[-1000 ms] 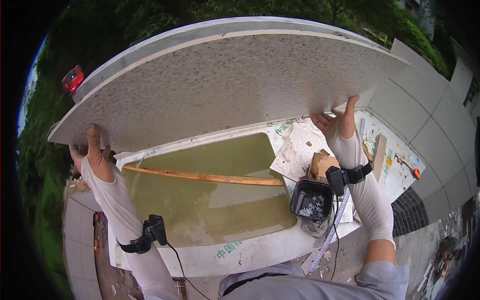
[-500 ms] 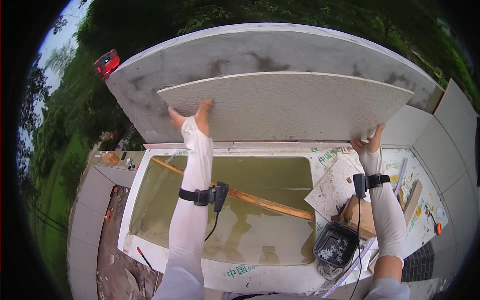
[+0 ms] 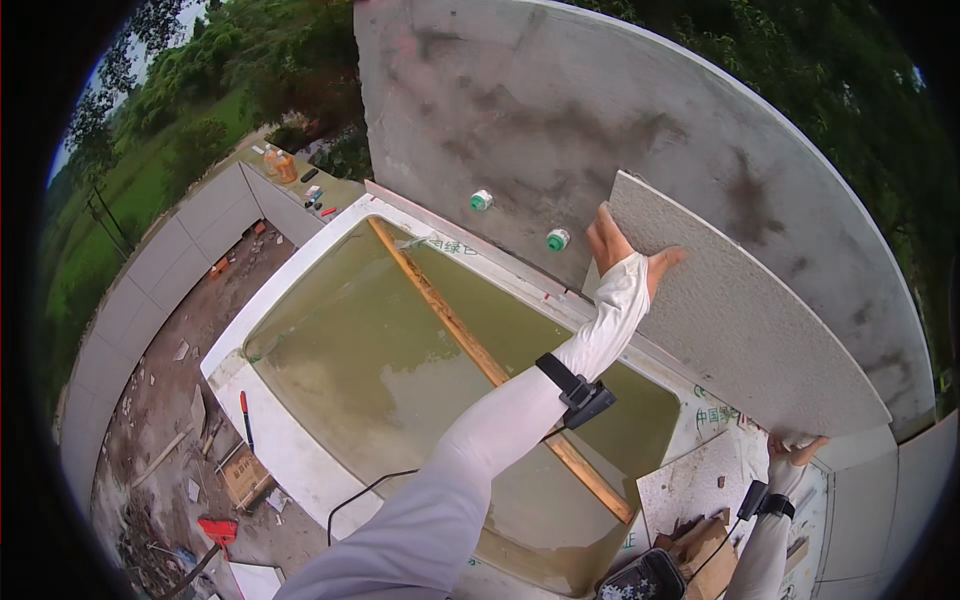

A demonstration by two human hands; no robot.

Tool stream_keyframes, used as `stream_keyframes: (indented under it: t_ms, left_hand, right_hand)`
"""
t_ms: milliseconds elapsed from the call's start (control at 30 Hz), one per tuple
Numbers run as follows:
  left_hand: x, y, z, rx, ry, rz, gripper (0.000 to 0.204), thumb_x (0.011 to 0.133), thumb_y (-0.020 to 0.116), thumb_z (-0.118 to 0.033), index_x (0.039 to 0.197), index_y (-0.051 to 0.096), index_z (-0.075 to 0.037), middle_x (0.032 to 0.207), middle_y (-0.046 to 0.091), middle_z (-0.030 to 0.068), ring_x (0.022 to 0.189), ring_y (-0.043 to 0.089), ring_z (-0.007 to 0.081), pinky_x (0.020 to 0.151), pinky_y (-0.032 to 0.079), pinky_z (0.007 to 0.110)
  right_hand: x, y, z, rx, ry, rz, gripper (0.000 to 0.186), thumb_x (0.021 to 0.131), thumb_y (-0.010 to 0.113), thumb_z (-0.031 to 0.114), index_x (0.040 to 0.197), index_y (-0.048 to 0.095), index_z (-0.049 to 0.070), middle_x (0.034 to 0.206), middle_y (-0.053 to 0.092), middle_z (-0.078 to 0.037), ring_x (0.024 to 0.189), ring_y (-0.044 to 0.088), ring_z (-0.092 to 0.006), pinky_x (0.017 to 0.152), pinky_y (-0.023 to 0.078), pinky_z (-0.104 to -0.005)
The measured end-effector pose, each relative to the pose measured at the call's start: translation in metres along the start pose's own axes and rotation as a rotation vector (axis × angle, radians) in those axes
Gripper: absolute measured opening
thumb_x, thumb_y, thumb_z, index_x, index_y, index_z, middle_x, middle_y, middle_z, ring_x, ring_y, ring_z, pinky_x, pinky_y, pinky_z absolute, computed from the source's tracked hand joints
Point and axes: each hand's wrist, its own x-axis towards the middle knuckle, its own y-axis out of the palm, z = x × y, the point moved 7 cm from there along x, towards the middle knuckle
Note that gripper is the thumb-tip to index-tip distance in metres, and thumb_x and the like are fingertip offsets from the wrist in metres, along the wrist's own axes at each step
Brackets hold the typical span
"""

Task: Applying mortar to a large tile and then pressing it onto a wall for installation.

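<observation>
A long grey tile (image 3: 740, 310), its rough face toward me, stands tilted close to the grey plastered wall (image 3: 560, 110). At its left end my left hand (image 3: 630, 250) grips the edge, the thumb spread over the rough face. My right hand (image 3: 795, 452) holds the lower right edge, its fingers partly hidden by the tile. Whether the tile touches the wall I cannot tell. Two green-and-white round pipe fittings, an upper one (image 3: 481, 200) and a lower one (image 3: 558, 240), stick out of the wall left of the tile.
Below lies a white-rimmed tub (image 3: 300, 440) of murky water, crossed by a wooden strip (image 3: 470, 345). A red-and-black pen (image 3: 246, 418) rests on its rim. A black container (image 3: 645, 578) of tile spacers, a cardboard box (image 3: 710, 560) and a tile piece (image 3: 690, 480) crowd the near right.
The tile has moved right along the wall in both hands and now slants in the turned view. The two pipe fittings have come into sight; the red device on the wall top has left view.
</observation>
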Motion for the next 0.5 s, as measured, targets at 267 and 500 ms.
stream_keyframes:
  t_ms: [267,500]
  left_hand:
    - [0.029,0.02,0.032,0.173,0.087,-0.064,0.122,0.059,0.089,-0.048,0.144,0.022,0.008,0.144,0.028,0.0317,0.131,0.035,0.042,0.11,0.03,0.046]
    - [0.044,0.017,0.047,0.109,0.207,-0.133,0.115,0.059,0.091,-0.041,0.142,0.029,0.008,0.133,0.046,0.0219,0.118,0.05,0.0306,0.102,0.041,0.041]
  right_hand:
    - [0.028,0.016,-0.032,-0.086,-0.043,0.04,0.131,0.063,0.052,0.091,0.15,0.006,0.006,0.142,0.028,-0.031,0.125,0.038,-0.0446,0.102,0.038,-0.0537]
    - [0.025,0.044,-0.049,-0.097,0.061,0.022,0.123,0.067,0.033,0.095,0.153,0.011,0.01,0.154,0.014,-0.026,0.134,0.029,-0.0459,0.102,0.038,-0.0508]
